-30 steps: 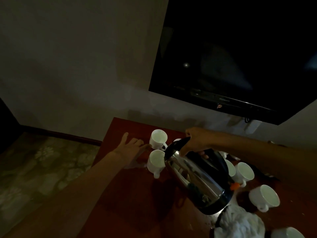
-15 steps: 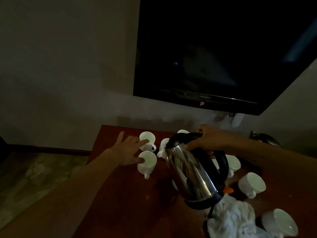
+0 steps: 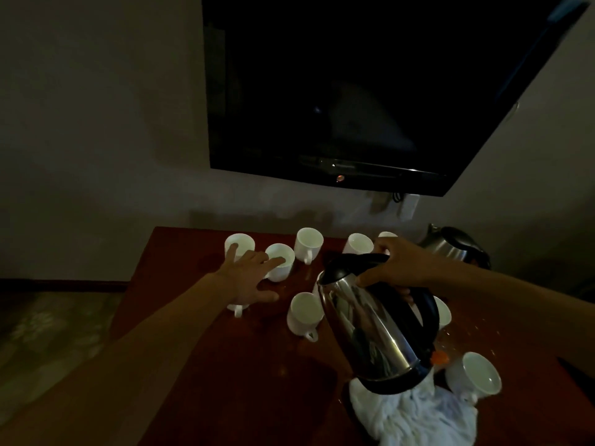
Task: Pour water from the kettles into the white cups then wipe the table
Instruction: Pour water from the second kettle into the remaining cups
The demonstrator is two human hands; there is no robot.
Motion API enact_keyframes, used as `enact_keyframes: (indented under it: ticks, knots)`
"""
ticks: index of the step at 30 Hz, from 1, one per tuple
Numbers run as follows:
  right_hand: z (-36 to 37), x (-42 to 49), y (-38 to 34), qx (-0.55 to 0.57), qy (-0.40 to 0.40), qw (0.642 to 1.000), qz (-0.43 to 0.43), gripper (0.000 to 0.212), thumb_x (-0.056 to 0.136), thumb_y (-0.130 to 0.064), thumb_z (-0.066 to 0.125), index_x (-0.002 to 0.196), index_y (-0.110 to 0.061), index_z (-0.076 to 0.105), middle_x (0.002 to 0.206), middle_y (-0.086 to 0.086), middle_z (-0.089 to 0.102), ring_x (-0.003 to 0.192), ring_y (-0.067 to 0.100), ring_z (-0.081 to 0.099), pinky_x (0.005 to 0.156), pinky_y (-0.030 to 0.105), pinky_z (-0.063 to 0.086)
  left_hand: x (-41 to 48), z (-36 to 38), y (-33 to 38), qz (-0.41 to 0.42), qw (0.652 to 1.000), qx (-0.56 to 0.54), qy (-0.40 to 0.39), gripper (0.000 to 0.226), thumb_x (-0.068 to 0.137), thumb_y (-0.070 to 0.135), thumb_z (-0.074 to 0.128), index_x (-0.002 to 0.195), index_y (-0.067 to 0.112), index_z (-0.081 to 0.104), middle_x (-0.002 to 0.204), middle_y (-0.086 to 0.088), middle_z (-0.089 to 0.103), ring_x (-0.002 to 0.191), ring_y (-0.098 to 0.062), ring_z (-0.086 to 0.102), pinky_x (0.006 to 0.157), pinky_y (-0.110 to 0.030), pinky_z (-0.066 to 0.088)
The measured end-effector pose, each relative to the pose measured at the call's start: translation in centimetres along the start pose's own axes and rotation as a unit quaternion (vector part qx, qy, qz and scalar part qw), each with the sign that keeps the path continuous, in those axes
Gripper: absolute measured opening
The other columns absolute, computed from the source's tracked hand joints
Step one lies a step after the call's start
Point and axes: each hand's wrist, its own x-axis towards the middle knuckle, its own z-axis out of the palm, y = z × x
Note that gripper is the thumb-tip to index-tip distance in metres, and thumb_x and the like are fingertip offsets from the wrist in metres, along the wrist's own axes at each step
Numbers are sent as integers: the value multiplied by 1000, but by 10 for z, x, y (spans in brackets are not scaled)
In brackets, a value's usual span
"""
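While the right hand [image 3: 399, 263] grips the kettle [image 3: 370, 329] by its handle, the left hand [image 3: 248, 278] lies spread open among cups [image 3: 283, 272], with open table [image 3: 225, 365] behind its wrist and the left edge near.

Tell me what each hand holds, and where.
Right hand grips the steel kettle by its black handle. Left hand holds nothing, fingers spread over a white cup.

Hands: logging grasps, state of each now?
Left hand: open, fingers spread over a cup.
Right hand: gripping the kettle handle.
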Motion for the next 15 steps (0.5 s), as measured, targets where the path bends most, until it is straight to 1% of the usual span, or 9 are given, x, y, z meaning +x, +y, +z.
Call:
enact_keyframes:
  ticks: [2,5,8,10,12,15]
  knots:
    - [1,2,10,-5,-4,1000,4,46,79,-27,85,103,-10,49,47,4,55,35,15,46,40,25,42,3,5,9,2,1000,4,-5,82,92,67,47,157,35,9,162,-2,23,150,-24,16,115,-62,-9]
    - [2,5,19,-11,-9,1000,4,44,81,-26,84,103,-11,49,51,5,57,36,14,47,40,25,44,8,13,20,5,1000,2,-13,81,93,65,48,157,35,9,162,-3,22,150,-25,16,116,-62,-9]
    - [6,9,25,-21,-22,1000,2,45,80,-29,84,105,-14,50,64,12,64,40,14,51,42,24,45,12,25,24,5,1000,-26,-16,83,91,66,51,156,37,9,164,-2,19,152,-24,12,118,-62,-8]
    - [10,13,27,-23,-31,999,-2,48,78,-30,86,105,-13,50,73,21,66,43,16,52,43,25,47,15,33,27,2,999,-44,-23,83,90,64,53,156,38,9,165,-1,16,152,-23,9,116,-62,-8]
    - [13,16,26,-28,-43,999,-2,47,79,-28,85,107,-11,50,77,27,66,43,17,52,44,26,47,16,40,28,2,998,-52,-31,83,91,63,53,156,38,8,164,-1,16,153,-22,6,115,-63,-10]
    - [15,21,24,-40,-52,998,4,46,80,-27,84,109,-9,52,75,22,64,42,16,51,45,26,47,19,49,29,7,998,-56,-35,84,91,62,52,157,38,7,164,1,16,153,-21,4,114,-62,-14]
